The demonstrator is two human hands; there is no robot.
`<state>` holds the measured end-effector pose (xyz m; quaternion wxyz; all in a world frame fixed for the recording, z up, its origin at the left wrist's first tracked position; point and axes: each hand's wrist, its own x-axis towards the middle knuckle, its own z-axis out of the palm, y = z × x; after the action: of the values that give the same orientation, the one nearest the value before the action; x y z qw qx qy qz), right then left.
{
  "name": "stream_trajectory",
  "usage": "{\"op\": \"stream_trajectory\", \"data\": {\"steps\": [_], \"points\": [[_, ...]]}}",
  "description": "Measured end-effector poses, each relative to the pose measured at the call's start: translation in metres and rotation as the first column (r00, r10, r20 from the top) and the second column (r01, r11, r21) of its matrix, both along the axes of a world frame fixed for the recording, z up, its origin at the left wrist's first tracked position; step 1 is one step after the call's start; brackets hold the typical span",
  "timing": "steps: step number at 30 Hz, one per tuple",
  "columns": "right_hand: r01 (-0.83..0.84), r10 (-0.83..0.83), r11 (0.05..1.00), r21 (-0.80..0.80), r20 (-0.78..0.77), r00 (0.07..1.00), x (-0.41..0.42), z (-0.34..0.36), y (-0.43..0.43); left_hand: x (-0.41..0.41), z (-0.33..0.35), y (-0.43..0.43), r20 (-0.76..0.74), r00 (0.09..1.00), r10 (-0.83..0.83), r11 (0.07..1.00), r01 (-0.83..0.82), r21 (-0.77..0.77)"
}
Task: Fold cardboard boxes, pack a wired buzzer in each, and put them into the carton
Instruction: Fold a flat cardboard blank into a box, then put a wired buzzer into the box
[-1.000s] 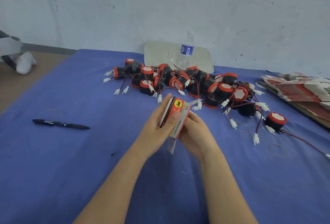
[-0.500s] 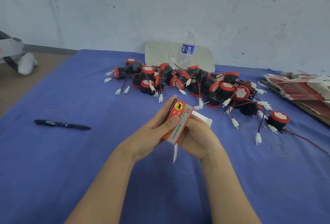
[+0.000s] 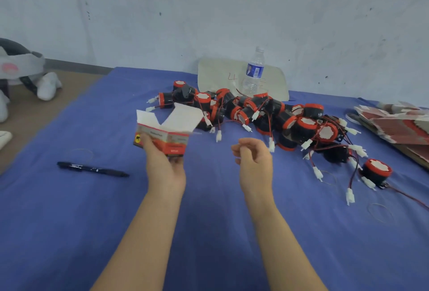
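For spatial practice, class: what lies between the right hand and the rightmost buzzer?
Head view: a white wire connector on blue cloth lies between right hand and rightmost buzzer.

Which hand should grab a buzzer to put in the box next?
Probably the right hand: it holds nothing and hovers close to the pile of buzzers. The left hand is busy gripping the opened box, whose flaps stand up.
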<state>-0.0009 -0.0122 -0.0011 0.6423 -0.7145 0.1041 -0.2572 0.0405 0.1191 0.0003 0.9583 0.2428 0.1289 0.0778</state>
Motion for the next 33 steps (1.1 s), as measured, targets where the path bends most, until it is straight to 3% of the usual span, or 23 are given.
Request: {"op": "stream_trajectory", "data": {"steps": [5, 9, 12, 15, 20, 23, 29, 33], "points": [[-0.047, 0.029, 0.95, -0.309, -0.06, 0.998, 0.083, 0.025, 0.048, 0.068, 0.051, 0.022, 0.102, 0.993, 0.055, 0.998, -0.052, -0.032], [-0.076, 0.049, 0.851, -0.519, -0.066, 0.997, 0.176, 0.049, 0.086, 0.145, 0.074, 0.045, 0.099, 0.982, 0.162, 0.981, -0.149, -0.124], [-0.156, 0.083, 0.771, -0.618, -0.145, 0.986, 0.244, 0.061, 0.101, 0.202, 0.074, 0.052, 0.025, 0.983, 0.184, 0.98, -0.185, 0.067], [-0.231, 0.045, 0.595, -0.77, -0.254, 0.966, 0.301, 0.064, 0.112, 0.253, 0.062, 0.054, -0.09, 0.976, 0.199, 0.96, -0.176, 0.216], [-0.275, 0.018, 0.532, -0.801, -0.314, 0.949, 0.367, 0.051, 0.134, 0.31, 0.034, 0.063, -0.2, 0.958, 0.204, 0.962, -0.158, 0.225], [-0.403, 0.031, 0.529, -0.747, -0.458, 0.889, 0.393, 0.033, 0.147, 0.327, 0.021, 0.065, -0.26, 0.931, 0.255, 0.958, -0.206, 0.202], [-0.609, -0.057, 0.262, -0.749, -0.642, 0.765, 0.399, 0.01, 0.155, 0.333, -0.002, 0.066, -0.352, 0.892, 0.283, 0.932, -0.169, 0.321], [-0.658, -0.026, 0.21, -0.724, -0.676, 0.736, 0.382, 0.011, 0.155, 0.318, -0.002, 0.066, -0.35, 0.909, 0.225, 0.959, -0.143, 0.244]]}}
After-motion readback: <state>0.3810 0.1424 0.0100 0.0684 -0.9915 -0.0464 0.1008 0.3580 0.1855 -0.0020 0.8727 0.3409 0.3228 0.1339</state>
